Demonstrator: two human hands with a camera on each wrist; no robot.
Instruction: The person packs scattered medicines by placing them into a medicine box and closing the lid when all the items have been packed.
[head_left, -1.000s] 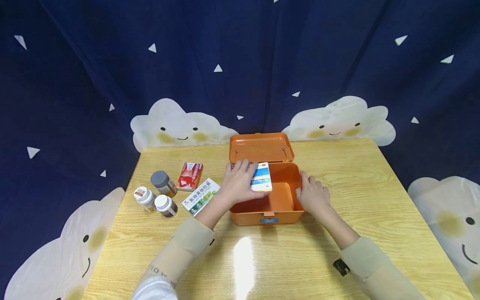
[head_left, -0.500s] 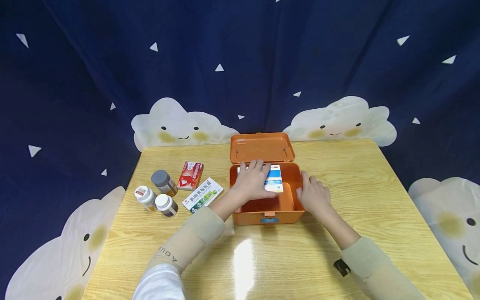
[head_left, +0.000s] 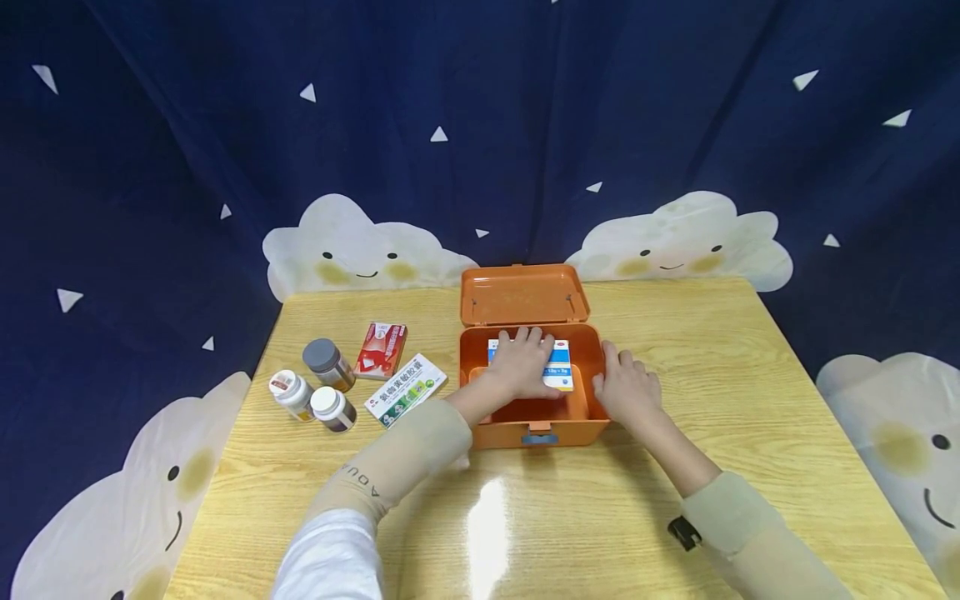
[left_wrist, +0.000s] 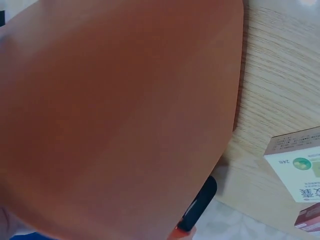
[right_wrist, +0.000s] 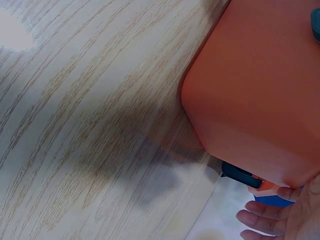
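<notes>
The blue-and-white box (head_left: 558, 367) was inside the orange case (head_left: 498, 435), toward the far wall of its open interior. Its long axis ran left to right, nearly parallel to the case's long front wall, and its printed broad face looked up toward the head camera. A small red mark sat near the far right corner. Whether the box touched the case floor could not be told.

The left hand (head_left: 520, 367) lay across the box's middle, holding it with the fingers over the far edge and the thumb along the near edge. The right hand (head_left: 628, 387) held the case's right wall, thumb at the inner side and fingers outside.

The lid (head_left: 524, 297) was tipped back away from the person. On the counter (head_left: 720, 367), left of the case, the white-and-green box (head_left: 406, 389) slanted from near left to far right. The red box (head_left: 380, 351) lay beyond it, its long axis pointing mostly away from the person. Three bottles (head_left: 333, 409) stood farther left, close together.
</notes>
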